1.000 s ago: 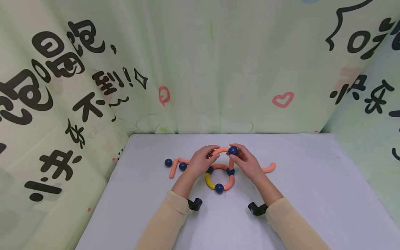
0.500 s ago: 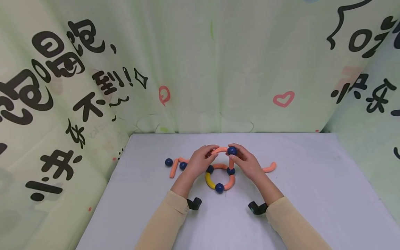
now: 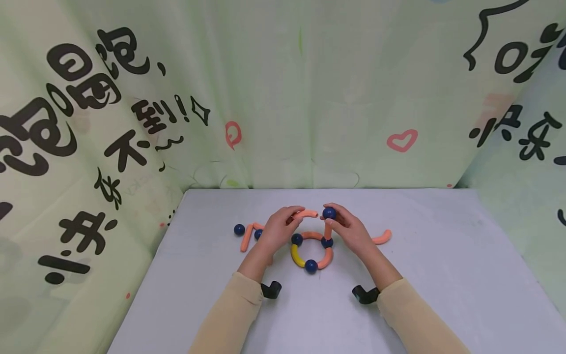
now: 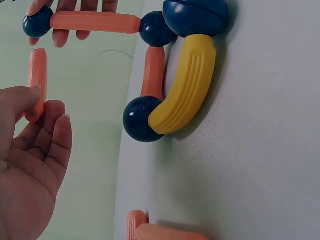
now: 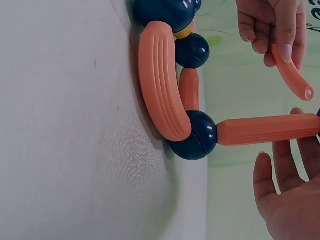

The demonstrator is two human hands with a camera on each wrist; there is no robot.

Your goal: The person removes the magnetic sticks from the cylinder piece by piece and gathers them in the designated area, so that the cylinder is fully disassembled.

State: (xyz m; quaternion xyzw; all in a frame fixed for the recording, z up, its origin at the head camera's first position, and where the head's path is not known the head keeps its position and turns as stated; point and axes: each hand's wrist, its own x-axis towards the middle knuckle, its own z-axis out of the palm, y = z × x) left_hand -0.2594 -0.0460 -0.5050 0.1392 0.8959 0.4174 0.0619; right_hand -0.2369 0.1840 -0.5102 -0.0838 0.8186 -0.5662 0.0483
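My left hand (image 3: pixel 279 227) pinches a curved orange magnetic rod (image 4: pixel 38 75) between thumb and fingers. Its free end points at the upper blue ball (image 3: pixel 329 213), with a gap between them. My right hand (image 3: pixel 347 225) holds that ball, which sits atop an upright straight orange rod (image 5: pixel 267 130). This rod rises from a lower blue ball (image 5: pixel 194 135) in a ring lying on the table. The ring joins a yellow curved rod (image 4: pixel 187 87), orange curved rods (image 5: pixel 162 82) and several blue balls, including one at the front (image 3: pixel 311 266).
Left of the ring lie a loose blue ball (image 3: pixel 239 230), a straight orange rod (image 3: pixel 246 239) and another ball (image 3: pixel 258 234) partly behind my left hand. An orange curved rod (image 3: pixel 382 237) lies beyond my right hand. A printed curtain (image 3: pixel 274 98) stands behind the white table (image 3: pixel 424 275).
My left hand has shifted slightly left with the curved orange rod, whose end has come away from the upper blue ball. My right hand stays nearly still on the ball.
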